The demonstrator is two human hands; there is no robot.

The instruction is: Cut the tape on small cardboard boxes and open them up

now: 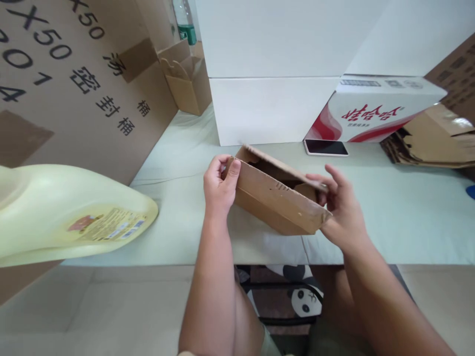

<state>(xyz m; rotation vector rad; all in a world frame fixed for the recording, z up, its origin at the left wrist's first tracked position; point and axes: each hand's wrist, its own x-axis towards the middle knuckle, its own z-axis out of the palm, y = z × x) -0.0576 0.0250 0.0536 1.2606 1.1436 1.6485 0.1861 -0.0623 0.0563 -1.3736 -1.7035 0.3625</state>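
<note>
A small brown cardboard box [276, 200], partly folded with its top flap loose, is held just above the pale green table [401, 217]. My left hand [218, 185] grips its left end, thumb on the outer wall and fingers curled over the rim. My right hand [339, 207] holds the right end, fingers partly spread along the flap and side wall.
A pale yellow plastic jug [70, 212] lies at the left. A large printed carton [74, 84] leans behind it. White boxes [270, 109], a red-and-white carton [374, 111], a phone [325, 147], flat cardboard [430, 143] and a small folded box [185, 81] stand farther back.
</note>
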